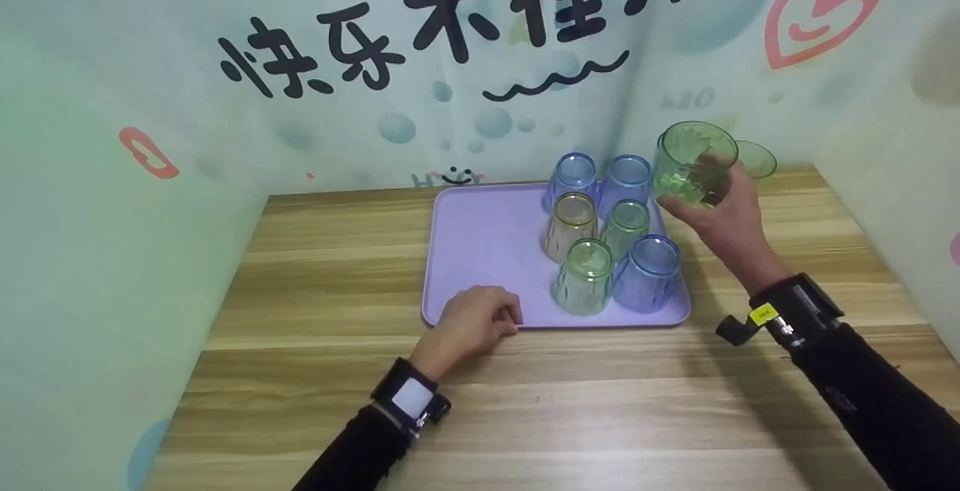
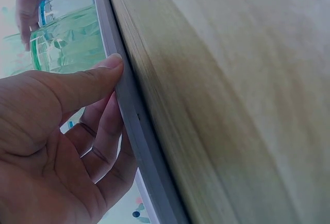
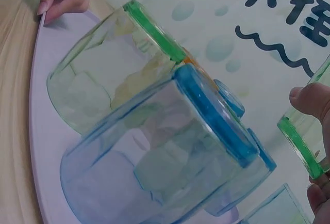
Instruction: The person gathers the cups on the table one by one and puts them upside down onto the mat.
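Observation:
My right hand (image 1: 724, 214) grips a green glass (image 1: 694, 165), mouth up, in the air beyond the tray's right side. It also shows at the right edge of the right wrist view. Behind that hand, the rim of another green glass (image 1: 759, 157) shows; the rest is mostly hidden. My left hand (image 1: 476, 318) pinches the front rim of a lilac tray (image 1: 480, 251), its thumb (image 2: 111, 64) on the edge. Several glasses stand upside down on the tray's right half: blue ones such as the front blue glass (image 1: 649, 273), an amber glass (image 1: 571, 229), and green ones including the front green glass (image 1: 585, 277).
The tray lies on a wood-grain table (image 1: 337, 288), near the back wall sheet (image 1: 337, 139) printed with characters and bubbles. Bare tabletop shows in front of the tray and to its left. Side sheets (image 1: 97, 251) bound the table left and right.

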Tool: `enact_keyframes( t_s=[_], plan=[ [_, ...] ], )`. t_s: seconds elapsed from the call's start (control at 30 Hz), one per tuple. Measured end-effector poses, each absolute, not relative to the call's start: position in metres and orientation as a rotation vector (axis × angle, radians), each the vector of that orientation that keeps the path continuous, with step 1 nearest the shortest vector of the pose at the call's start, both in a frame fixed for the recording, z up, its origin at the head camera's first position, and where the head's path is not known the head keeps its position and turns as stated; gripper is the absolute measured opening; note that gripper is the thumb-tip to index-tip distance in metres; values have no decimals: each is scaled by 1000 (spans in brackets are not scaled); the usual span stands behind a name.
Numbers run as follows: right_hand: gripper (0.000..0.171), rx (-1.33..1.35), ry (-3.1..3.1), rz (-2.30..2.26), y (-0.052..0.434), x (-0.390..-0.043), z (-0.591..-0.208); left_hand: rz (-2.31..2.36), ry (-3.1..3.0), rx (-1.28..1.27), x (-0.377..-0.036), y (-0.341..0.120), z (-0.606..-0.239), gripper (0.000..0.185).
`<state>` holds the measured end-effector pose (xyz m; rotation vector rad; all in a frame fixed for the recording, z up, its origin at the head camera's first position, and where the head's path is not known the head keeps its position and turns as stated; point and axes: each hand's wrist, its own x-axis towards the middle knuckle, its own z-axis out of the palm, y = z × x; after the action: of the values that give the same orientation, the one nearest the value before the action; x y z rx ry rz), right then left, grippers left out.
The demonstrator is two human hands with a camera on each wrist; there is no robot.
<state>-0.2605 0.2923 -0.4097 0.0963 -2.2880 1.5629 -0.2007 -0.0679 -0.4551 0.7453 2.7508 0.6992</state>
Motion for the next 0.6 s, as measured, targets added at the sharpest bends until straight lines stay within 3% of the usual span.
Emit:
enact_keyframes(
  t_s=[0.6],
  plan=[
    [75,289,-2215,1649,268,-259,-398,735,2766,799,-201,-70,-458,6]
  ],
)
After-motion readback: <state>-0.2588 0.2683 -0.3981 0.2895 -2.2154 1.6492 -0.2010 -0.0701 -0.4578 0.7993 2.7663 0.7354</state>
